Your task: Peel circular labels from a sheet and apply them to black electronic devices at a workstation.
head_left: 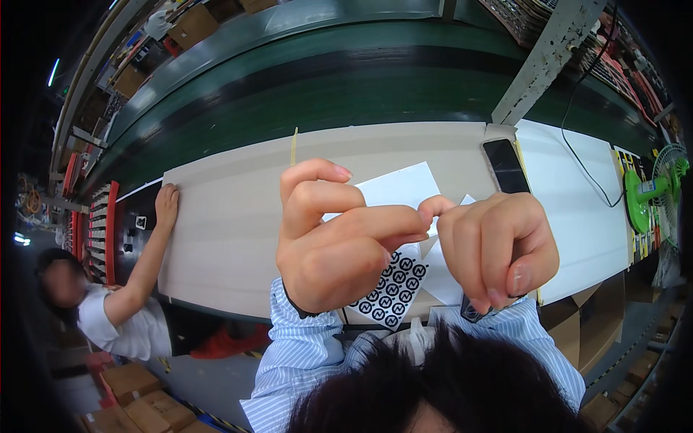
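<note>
My left hand (pixel 328 242) is raised over the table, its index finger and thumb drawn together while the other fingers bend loosely. My right hand (pixel 498 245) is curled beside it, and its index finger meets the left fingertips. Anything pinched between them is too small or hidden to make out. Below the hands lies a white sticker sheet (pixel 395 292) with rows of round black labels. White paper sheets (pixel 404 184) lie behind and partly under the hands. A small dark object (pixel 473 312) with a round mark shows just below my right fingers; whether they hold it I cannot tell.
A black phone (pixel 507 166) lies at the table's far right, near a metal post (pixel 545 68). A green fan (pixel 642 191) stands beyond, with a cable. At left a co-worker's hand (pixel 168 202) rests on the cardboard-covered table (pixel 224 216). A green conveyor (pixel 325 86) runs behind.
</note>
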The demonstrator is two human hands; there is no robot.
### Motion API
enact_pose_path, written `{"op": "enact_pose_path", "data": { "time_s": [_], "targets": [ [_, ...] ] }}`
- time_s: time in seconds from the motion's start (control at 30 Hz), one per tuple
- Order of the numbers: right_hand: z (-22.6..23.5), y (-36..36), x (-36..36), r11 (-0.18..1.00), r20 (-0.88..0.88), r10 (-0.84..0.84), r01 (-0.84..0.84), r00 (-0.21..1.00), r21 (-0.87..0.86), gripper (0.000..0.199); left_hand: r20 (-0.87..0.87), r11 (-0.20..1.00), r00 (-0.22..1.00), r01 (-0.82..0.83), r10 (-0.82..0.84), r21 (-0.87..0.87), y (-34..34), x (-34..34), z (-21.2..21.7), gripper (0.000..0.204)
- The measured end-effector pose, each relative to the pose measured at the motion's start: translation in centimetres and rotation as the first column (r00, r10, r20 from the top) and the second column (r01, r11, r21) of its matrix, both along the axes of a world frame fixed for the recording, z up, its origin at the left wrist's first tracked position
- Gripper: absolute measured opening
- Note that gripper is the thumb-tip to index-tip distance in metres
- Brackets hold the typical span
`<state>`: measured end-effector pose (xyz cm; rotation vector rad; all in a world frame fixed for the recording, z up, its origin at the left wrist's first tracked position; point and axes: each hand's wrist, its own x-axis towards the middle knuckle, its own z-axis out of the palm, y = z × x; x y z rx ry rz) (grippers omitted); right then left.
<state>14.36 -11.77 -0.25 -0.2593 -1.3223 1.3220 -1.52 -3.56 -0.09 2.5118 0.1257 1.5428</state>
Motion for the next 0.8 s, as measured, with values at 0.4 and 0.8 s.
{"op": "enact_pose_path", "data": {
  "time_s": [0.4,0.8],
  "targets": [
    [-0.1,0.7,0.1,0.996,-0.060,0.023,-0.017,0.998,0.090,0.020,0.065,0.989,0.987,0.146,-0.145,-0.019,0.9,0.0,-0.7,0.019],
    [-0.5,-0.3,-0.3,0.991,-0.062,-0.127,0.129,0.990,0.031,0.027,0.386,0.978,0.909,0.198,-0.159,-0.063,0.8,1.7,-1.6,0.025]
  ]
}}
